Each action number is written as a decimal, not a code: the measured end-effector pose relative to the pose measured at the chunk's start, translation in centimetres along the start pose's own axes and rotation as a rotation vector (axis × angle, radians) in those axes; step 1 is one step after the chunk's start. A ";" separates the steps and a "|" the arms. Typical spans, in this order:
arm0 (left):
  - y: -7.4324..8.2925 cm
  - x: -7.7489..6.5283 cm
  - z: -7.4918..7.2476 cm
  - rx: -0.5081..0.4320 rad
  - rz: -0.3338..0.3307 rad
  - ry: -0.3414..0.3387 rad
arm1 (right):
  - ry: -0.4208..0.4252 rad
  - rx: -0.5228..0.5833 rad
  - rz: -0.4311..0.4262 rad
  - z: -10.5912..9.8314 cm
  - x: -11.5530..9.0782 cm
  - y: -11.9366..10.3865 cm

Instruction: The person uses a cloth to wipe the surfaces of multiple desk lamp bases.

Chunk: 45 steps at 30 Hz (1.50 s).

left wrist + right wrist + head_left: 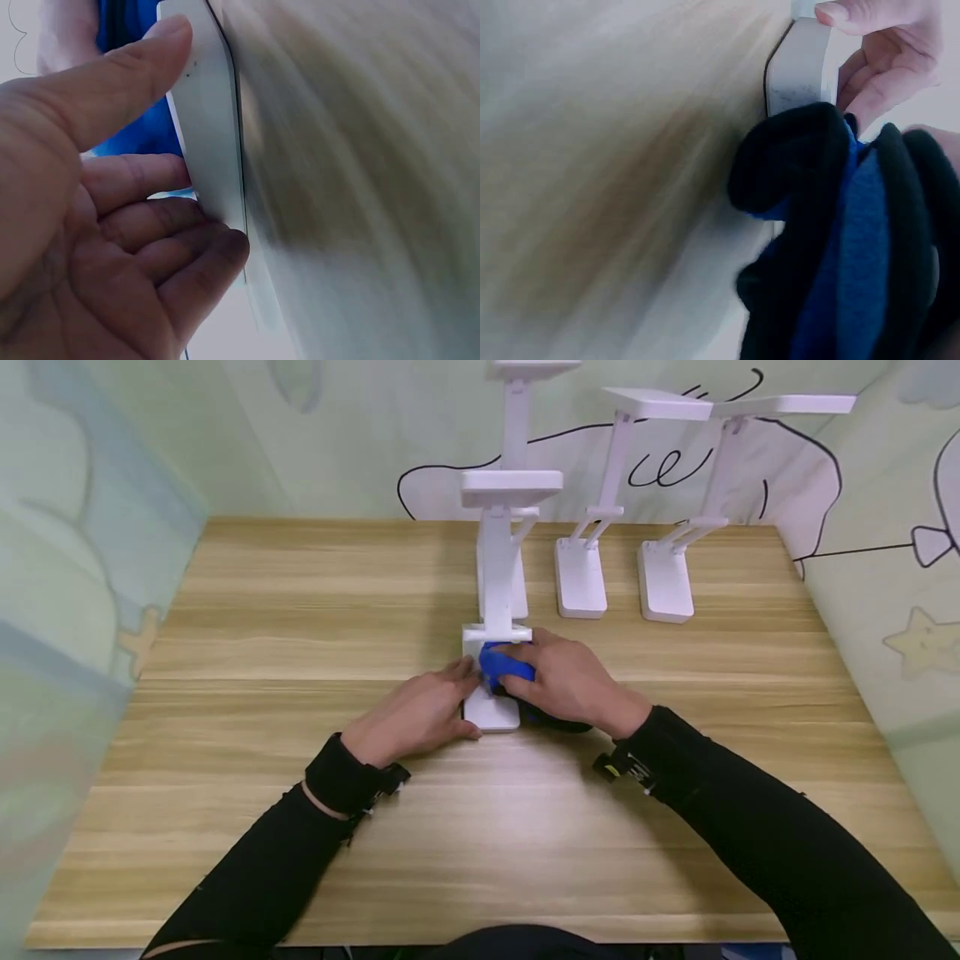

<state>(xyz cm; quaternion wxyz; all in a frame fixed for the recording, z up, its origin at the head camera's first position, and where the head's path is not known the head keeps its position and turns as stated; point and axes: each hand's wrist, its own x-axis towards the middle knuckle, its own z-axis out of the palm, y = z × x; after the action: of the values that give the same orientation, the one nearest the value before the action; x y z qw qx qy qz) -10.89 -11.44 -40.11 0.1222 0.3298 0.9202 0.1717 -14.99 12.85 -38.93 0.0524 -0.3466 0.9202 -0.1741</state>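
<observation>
A white folding desk lamp (492,713) stands on the wooden table in front of me, its arm upright and its head above. My left hand (423,714) holds the left side of the lamp base; in the left wrist view the thumb lies on one side of the base (208,120) and the fingertips on another. A blue cloth with black edges (512,665) is gripped in my right hand (573,681) and pressed against the base, below the lamp's hinge. In the right wrist view the bunched cloth (862,247) covers part of the base (802,64) and hides most of the right hand.
Behind the lamp stand three similar white lamps: one directly behind (519,589), one to its right (581,581) and one farther right (666,585). Walls with printed drawings border the wooden table (300,602) at the back and both sides.
</observation>
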 end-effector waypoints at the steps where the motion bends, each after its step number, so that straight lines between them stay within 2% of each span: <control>1: 0.0 0.0 0.1 -0.001 0.002 0.003 | 0.021 -0.008 0.011 -0.1 0.1 -0.1; 3: 0.1 -0.1 0.2 0.002 0.008 0.009 | 0.057 -0.027 0.037 -0.3 0.4 -0.4; 7: 0.3 0.0 0.4 0.005 0.023 0.015 | 0.078 -0.061 0.056 -0.7 0.8 -0.5; 13: 0.6 0.2 0.3 0.015 0.025 0.003 | 0.107 -0.045 0.074 -1.3 1.3 -0.4; 18: 0.5 0.2 0.2 0.012 0.014 0.002 | 0.125 -0.079 0.061 -0.6 1.5 -0.2; 22: 0.4 0.2 0.2 -0.007 -0.004 0.007 | 0.107 -0.141 0.036 0.7 1.2 0.0; 28: 0.3 0.2 0.2 -0.043 -0.019 -0.001 | -0.023 -0.045 -0.084 0.3 -0.1 0.8; 30: 0.2 0.1 0.2 -0.042 -0.024 -0.009 | -0.047 -0.051 -0.111 -0.1 -0.1 1.1; 34: 0.0 -0.1 0.1 -0.044 -0.027 -0.023 | 0.030 -0.156 -0.108 0.5 0.8 1.6; 37: -0.2 -0.1 0.0 -0.047 -0.023 -0.020 | 0.069 -0.159 -0.099 1.1 0.9 1.4; 43: -0.2 -0.2 0.0 -0.061 -0.035 -0.016 | -0.059 -0.046 -0.110 0.1 0.0 1.5; 45: -0.2 -0.1 0.0 -0.056 -0.033 -0.015 | -0.049 -0.065 -0.101 -0.1 0.5 1.8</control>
<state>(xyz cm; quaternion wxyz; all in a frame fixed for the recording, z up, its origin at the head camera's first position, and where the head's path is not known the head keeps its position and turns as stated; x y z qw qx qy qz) -10.90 -11.68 -40.17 0.1411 0.3123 0.9194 0.1929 -16.50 13.78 -39.51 0.0550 -0.3981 0.9052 -0.1381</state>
